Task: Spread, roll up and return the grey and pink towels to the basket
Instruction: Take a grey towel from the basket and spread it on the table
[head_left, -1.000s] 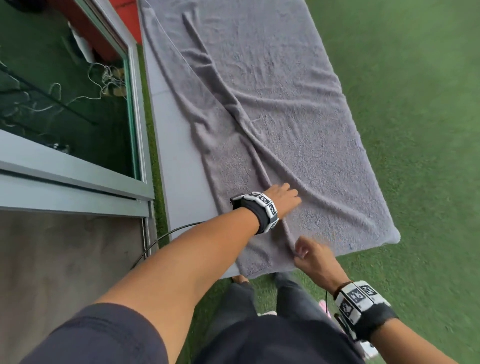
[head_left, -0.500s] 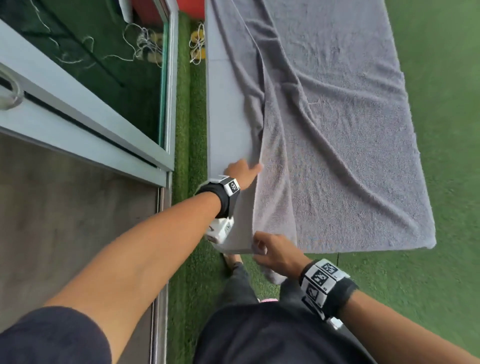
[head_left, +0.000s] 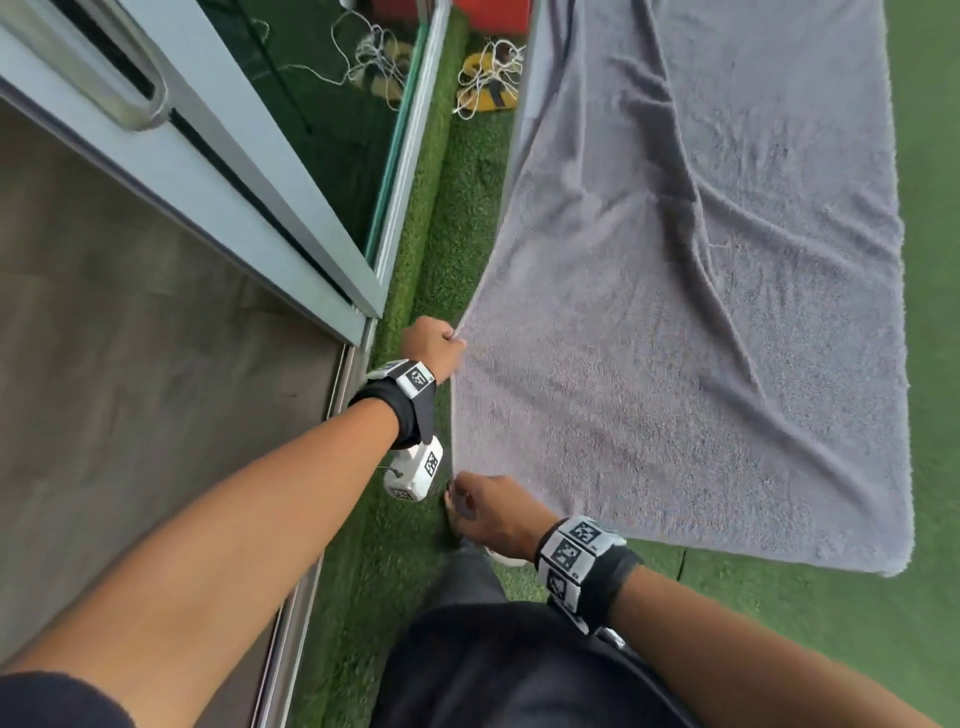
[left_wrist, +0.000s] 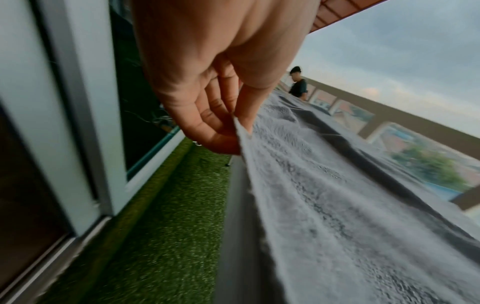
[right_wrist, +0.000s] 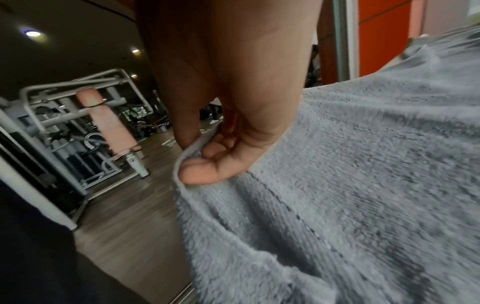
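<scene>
A gym's outdoor terrace: green artificial turf (head_left: 457, 223) underfoot, a grey-framed glass sliding door (head_left: 291, 171), and white weight machines (right_wrist: 78, 123) indoors (skyline beyond the parapet (left_wrist: 389, 115)).

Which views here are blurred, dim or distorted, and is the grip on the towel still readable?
Head view: sharp, evenly lit, wide-angle bending at the door frame. Left wrist: floor and frame smeared, but left hand pinching the grey towel reads clearly. Right wrist: dim background, soft edges, right hand pinch readable.

The grey towel (head_left: 701, 322), fluffy and creased with long diagonal folds, lies spread lengthwise, its near left corner and left edge lifted.
</scene>
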